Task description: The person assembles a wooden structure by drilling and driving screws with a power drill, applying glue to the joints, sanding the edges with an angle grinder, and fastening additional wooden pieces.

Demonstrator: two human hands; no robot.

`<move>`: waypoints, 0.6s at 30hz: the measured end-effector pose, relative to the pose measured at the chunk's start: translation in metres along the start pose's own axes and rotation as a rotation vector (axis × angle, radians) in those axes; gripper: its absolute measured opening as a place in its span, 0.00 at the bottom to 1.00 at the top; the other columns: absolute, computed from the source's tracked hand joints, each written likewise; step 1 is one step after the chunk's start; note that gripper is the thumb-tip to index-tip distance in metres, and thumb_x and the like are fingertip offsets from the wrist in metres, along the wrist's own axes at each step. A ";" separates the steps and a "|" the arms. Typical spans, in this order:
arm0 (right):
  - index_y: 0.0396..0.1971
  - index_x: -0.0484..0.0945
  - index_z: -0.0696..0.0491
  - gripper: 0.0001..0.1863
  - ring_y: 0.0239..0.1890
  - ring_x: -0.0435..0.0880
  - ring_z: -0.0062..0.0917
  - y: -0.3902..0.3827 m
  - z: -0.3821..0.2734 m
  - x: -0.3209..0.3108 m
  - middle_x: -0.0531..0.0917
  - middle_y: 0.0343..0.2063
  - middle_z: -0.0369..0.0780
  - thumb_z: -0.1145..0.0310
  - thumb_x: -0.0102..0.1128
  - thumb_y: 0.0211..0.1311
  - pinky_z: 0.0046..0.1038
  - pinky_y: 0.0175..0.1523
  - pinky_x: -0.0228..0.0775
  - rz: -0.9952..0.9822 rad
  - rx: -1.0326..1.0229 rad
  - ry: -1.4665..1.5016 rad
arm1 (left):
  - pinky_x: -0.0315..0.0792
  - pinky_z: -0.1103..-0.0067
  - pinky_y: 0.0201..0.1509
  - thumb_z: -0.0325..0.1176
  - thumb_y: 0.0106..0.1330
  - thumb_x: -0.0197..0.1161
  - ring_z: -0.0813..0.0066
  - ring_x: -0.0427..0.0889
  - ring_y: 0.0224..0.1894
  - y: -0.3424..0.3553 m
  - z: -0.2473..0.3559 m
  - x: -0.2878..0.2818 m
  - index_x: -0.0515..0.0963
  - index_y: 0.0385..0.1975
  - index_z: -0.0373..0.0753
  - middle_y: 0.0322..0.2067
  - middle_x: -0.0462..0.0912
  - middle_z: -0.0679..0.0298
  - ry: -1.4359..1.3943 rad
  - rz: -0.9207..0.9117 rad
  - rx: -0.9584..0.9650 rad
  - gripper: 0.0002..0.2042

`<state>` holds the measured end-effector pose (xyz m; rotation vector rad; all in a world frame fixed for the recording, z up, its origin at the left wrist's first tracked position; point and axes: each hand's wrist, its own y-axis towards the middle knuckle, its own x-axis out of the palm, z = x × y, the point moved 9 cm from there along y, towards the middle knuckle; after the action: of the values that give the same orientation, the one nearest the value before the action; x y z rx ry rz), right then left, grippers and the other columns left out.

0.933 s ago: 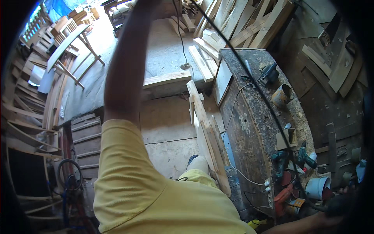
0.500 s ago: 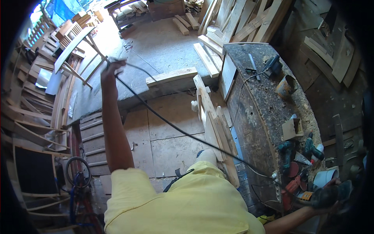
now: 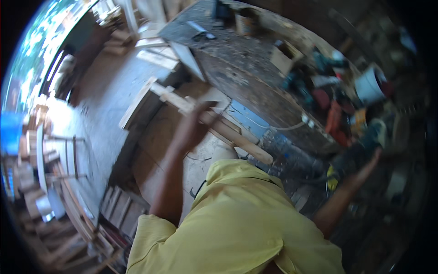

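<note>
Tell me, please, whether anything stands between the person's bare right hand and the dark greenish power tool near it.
Nothing visible stands between the bare right hand and the dark greenish power tool just beyond it, though blur hides whether they touch. The bright yellow object lies left of the hand, outside that path.

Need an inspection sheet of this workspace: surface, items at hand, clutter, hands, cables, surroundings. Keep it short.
Surface: dark, worn wooden workbench, stained and cluttered.
Items at hand: dark green-and-black power tool near the right hand; long pale wooden board behind the left hand in this view.
Clutter: rusty cylindrical tin can, open brown cardboard box, pale round bucket, red power tool.
Hands: left blurred, grip unclear; right beside the green-and-black tool, contact unclear.
Cables: thin pale cable curving along the bench side toward white plugs.
Surroundings: blue sheet at far left; rest blurred.
</note>
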<state>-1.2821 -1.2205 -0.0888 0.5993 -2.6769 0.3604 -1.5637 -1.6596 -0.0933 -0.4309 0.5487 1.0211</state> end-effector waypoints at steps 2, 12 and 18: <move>0.63 0.67 0.60 0.39 0.48 0.84 0.38 0.003 0.031 -0.004 0.80 0.52 0.51 0.38 0.49 0.70 0.40 0.55 0.77 -0.131 0.092 0.188 | 0.73 0.67 0.61 0.46 0.68 0.66 0.63 0.75 0.62 -0.006 0.087 0.124 0.67 0.68 0.43 0.61 0.75 0.52 -0.290 -0.435 0.263 0.30; 0.63 0.63 0.60 0.40 0.51 0.77 0.33 -0.059 0.063 0.009 0.76 0.50 0.45 0.39 0.54 0.68 0.37 0.56 0.71 -0.369 0.145 0.482 | 0.74 0.68 0.55 0.54 0.58 0.71 0.53 0.81 0.52 -0.115 0.153 0.312 0.49 0.70 0.25 0.51 0.78 0.38 -0.801 -1.330 -0.123 0.51; 0.61 0.62 0.60 0.34 0.49 0.75 0.31 -0.052 0.095 -0.016 0.73 0.47 0.42 0.51 0.58 0.66 0.37 0.61 0.67 -0.473 0.257 0.651 | 0.75 0.68 0.52 0.49 0.59 0.72 0.53 0.84 0.46 -0.100 0.151 0.300 0.46 0.71 0.29 0.46 0.80 0.39 -0.396 -1.099 0.292 0.51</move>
<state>-1.2737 -1.2905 -0.1719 0.9669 -1.8192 0.6356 -1.3185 -1.4164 -0.1503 -0.1973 0.0431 -0.0487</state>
